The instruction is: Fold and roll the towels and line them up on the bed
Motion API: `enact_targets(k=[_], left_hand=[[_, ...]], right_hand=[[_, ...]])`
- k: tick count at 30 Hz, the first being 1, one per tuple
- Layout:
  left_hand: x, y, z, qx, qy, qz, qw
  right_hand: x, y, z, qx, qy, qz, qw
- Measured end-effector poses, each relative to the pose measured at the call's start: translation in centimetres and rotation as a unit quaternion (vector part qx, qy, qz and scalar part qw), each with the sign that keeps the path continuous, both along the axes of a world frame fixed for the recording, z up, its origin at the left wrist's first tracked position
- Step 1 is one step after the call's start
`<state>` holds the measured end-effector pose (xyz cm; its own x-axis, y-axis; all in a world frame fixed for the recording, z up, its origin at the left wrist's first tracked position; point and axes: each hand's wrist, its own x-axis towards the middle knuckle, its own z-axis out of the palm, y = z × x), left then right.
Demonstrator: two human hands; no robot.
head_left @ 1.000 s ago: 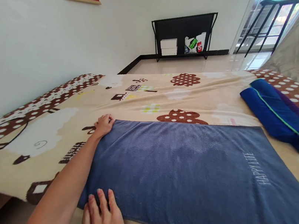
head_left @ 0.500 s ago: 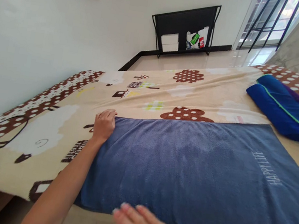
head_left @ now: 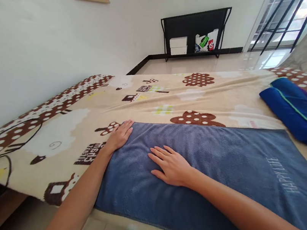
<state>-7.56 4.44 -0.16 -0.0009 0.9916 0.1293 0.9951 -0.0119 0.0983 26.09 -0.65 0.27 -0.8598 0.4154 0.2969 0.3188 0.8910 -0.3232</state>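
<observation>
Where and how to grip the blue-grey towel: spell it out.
Best, probably, pinch the towel at its near-left corner, coming from the near side: it lies flat, leaving only thin hems to grasp, and the left hand is at the far-left corner.

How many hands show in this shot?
2: the left hand at the far left corner of the grey-blue towel, and the right hand on top of the towel, palm down. Neither is hidden.

Blue-grey towel and blue bundle partly beyond the right edge.
</observation>
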Motion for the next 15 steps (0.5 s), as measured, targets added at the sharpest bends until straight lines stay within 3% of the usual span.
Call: enact_targets(k=[2, 5, 7, 9, 12, 15], left_hand=[[0.1, 0.0, 0.0, 0.001, 0.013, 0.007, 1.0], [0.4, -0.1, 0.1, 0.015, 0.026, 0.022, 0.999], [0.4, -0.1, 0.1, 0.02, 0.022, 0.035, 0.999], [0.4, -0.1, 0.1, 0.022, 0.014, 0.042, 0.999], [0.2, -0.1, 0.1, 0.033, 0.017, 0.035, 0.999], [0.3, -0.3, 0.6, 0.064, 0.05, 0.015, 0.997]], right_hand=[[2.0, -0.1, 0.8, -0.009, 0.003, 0.009, 1.0], [3.0, 1.4, 1.7, 0.008, 0.019, -0.05, 0.999], [3.3, 2.5, 1.5, 0.022, 0.009, -0.103, 0.994], [4.5, 3.3, 0.8, 0.02, -0.018, -0.111, 0.993], [9.0, 4.0, -0.2, 0.029, -0.033, -0.131, 0.99], [16.2, 4.8, -0.7, 0.039, -0.039, -0.255, 0.965]])
